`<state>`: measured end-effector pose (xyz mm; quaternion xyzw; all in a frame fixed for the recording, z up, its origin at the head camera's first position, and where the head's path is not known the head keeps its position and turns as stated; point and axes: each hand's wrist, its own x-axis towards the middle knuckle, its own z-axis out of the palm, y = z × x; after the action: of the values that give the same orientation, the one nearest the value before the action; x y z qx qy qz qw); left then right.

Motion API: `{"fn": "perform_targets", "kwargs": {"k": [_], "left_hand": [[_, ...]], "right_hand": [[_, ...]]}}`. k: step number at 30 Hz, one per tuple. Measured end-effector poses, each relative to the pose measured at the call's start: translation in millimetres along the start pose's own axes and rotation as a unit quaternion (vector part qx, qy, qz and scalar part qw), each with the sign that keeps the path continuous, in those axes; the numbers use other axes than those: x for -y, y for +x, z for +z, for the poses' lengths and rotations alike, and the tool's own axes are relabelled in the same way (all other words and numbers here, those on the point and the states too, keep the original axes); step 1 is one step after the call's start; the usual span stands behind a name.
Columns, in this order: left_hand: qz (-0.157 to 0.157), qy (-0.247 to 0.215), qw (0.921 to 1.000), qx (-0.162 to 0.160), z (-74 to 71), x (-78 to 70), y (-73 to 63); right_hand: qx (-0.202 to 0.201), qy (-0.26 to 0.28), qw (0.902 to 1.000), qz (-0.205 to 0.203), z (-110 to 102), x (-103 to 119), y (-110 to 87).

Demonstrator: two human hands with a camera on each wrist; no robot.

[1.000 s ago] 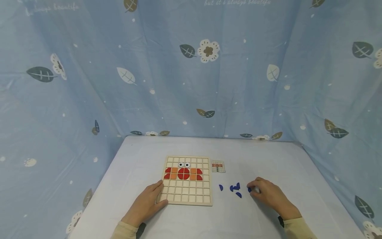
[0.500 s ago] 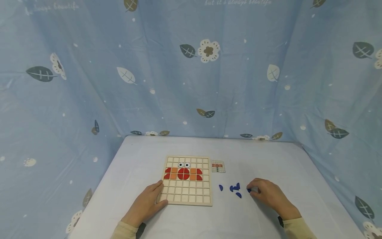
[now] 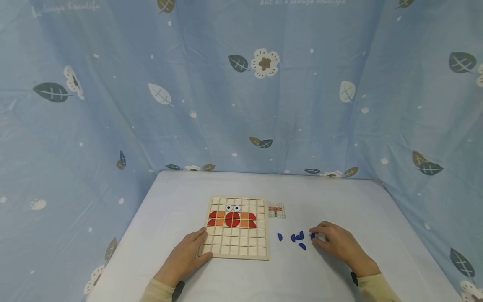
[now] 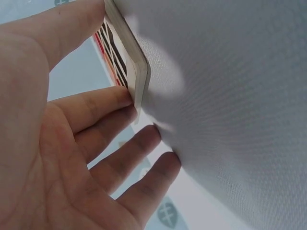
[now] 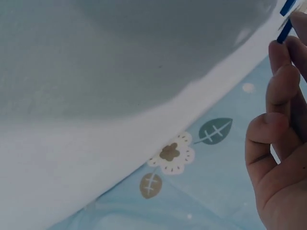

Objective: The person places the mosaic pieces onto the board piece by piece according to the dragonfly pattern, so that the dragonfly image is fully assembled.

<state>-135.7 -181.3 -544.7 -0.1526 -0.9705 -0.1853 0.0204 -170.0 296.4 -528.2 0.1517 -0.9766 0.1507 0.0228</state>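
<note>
The left hand (image 3: pixel 185 256) lies at the near left corner of the wooden grid board (image 3: pixel 239 247) on the table (image 3: pixel 332 197), covering that corner in the head view; its fingers are spread apart, with thumb and foremost fingertips against the frame. The left wrist view catches only a slanting slice of the board, almost edge-on, so most of its face is lost there. In the head view the face shows two eye pieces (image 3: pixel 233 208), a red circle (image 3: pixel 232 219), orange squares (image 3: pixel 245 219) and red curved pieces at either side. Just right of the board lies a small pattern card (image 3: pixel 277 209), its print too small to make out fully. Farther right, the right hand (image 3: pixel 336 245) has its thumb and finger clamped on a blue piece (image 3: pixel 312 236), largely covered by the fingertips; whether it touches the table cannot be told. The right wrist view cuts this hand off at the frame's right edge, another bit of blue clipped at the top. Between card and hand, on the near side, lie loose blue pieces (image 3: pixel 302 246), some so bunched that their outlines merge. Lettering on the curtain (image 3: pixel 211 84) is faint and partly cropped.
</note>
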Motion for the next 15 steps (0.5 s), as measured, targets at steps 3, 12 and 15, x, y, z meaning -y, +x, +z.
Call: {"fn": "perform_targets", "kwargs": {"k": [3,12,15], "left_hand": [[0.001,0.0,1.0,0.0,-1.2,-0.2,-0.5],[0.001,-0.002,1.0,0.003,-3.5,-1.3,-1.4],[0.001,-0.003,1.0,0.002,-3.4,-1.4,-2.0]], "right_hand": [[-0.033,0.004,0.9989,-0.034,0,3,1.4],[-0.107,0.052,0.9852,-0.123,9,22,10.6],[-0.122,0.053,0.9809,-0.141,11,30,16.0]]}}
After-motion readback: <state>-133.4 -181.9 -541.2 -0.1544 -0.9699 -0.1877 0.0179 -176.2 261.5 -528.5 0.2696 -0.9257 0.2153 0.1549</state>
